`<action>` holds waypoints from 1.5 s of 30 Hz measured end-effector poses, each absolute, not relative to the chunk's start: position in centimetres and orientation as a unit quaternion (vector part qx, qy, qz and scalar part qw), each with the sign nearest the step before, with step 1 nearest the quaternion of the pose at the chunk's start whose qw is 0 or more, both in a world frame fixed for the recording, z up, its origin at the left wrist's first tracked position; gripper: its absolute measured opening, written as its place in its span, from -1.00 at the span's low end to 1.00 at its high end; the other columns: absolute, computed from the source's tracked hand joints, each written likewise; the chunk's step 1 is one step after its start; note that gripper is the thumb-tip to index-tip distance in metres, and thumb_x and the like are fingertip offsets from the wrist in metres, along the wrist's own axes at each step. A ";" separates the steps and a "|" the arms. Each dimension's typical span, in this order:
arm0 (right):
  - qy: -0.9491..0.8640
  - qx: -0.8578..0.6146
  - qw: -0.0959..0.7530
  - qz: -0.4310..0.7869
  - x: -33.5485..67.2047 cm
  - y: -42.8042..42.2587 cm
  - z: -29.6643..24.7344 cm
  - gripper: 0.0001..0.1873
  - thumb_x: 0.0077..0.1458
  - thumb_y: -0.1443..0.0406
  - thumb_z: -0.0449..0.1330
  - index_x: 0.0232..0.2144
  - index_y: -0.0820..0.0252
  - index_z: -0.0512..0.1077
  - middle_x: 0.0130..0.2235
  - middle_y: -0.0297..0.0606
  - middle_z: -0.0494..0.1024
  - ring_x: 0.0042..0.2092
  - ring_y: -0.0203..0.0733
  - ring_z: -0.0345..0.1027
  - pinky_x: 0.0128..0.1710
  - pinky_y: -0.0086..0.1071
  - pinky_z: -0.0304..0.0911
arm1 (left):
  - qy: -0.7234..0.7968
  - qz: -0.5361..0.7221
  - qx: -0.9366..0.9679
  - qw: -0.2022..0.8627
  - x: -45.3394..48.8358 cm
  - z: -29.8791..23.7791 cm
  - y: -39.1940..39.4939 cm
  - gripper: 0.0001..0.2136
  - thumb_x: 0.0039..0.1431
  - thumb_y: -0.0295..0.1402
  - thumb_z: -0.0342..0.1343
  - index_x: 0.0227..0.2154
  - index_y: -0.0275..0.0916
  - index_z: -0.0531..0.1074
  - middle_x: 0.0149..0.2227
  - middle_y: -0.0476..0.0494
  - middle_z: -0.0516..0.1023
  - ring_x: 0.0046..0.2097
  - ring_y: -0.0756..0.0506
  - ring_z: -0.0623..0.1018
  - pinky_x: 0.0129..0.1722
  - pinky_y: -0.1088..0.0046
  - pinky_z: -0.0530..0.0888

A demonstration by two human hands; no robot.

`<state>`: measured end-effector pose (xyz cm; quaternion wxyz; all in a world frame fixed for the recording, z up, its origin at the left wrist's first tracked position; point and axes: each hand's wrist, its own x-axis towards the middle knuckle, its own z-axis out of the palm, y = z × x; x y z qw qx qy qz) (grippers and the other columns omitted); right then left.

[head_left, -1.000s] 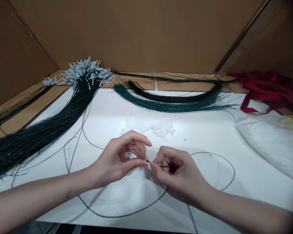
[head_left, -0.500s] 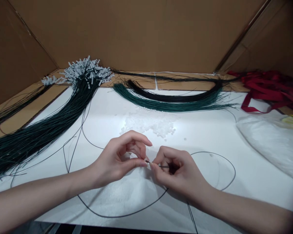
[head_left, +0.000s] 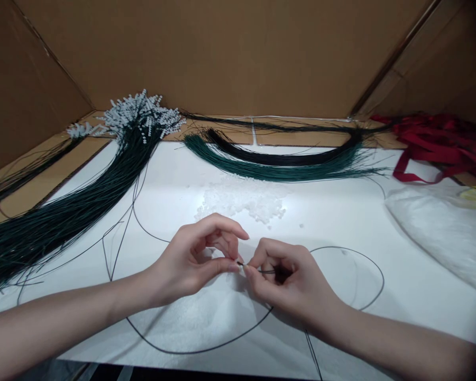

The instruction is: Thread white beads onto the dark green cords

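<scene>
My left hand (head_left: 204, 254) is closed in a pinch, thumb against a bent finger, with the index finger raised above. A short dark bit of wire shows at its fingertips, beside a small whitish spot that is too small to tell as bead or nail. Almost touching it, my right hand (head_left: 287, 272) pinches the thin dark wire (head_left: 267, 272), its other fingers curled in. Loops of wire (head_left: 198, 352) curve over the white board (head_left: 206, 328) below and to the right of the hands. Just beyond my fingertips lies a spread of small white beads (head_left: 257, 203).
At the left lies a thick bundle of dark green wires (head_left: 83, 206) with white beaded tips (head_left: 143, 119). Green wires (head_left: 269, 173) and black wires (head_left: 277, 157) lie behind the beads. Red ribbon (head_left: 440, 143) and a clear plastic bag (head_left: 444, 227) are at the right. Cardboard walls (head_left: 238, 58) enclose the back.
Hardly anything differs. Both hands keep the same pinch in the same place, and the view has shifted very slightly.
</scene>
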<state>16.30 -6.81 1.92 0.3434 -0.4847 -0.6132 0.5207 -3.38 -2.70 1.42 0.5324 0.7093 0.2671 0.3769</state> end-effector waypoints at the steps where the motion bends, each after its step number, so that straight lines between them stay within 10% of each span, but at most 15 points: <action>1: -0.614 -0.485 0.343 0.520 16.3 -6.8 1.9 -0.83 0.03 0.35 0.20 -0.56 0.21 0.32 -0.67 -0.54 0.11 -0.59 -0.44 -0.06 -0.59 -0.49 -0.08 | 0.268 0.374 0.711 0.532 -3.4 1.4 -2.7 -0.71 0.15 -0.54 0.26 -0.08 -0.23 0.40 -0.32 -0.06 0.50 -0.30 0.02 0.56 -0.28 0.56 0.52; 45: -0.629 -0.474 0.356 0.504 16.3 -6.9 1.7 -0.84 0.03 0.39 0.21 -0.57 0.24 0.36 -0.67 -0.55 0.08 -0.60 -0.46 -0.09 -0.60 -0.51 -0.11 | 0.312 0.340 0.698 0.548 -3.5 1.6 -2.9 -0.69 0.14 -0.44 0.31 -0.08 -0.16 0.39 -0.33 -0.01 0.57 -0.32 0.03 0.58 -0.33 0.59 0.50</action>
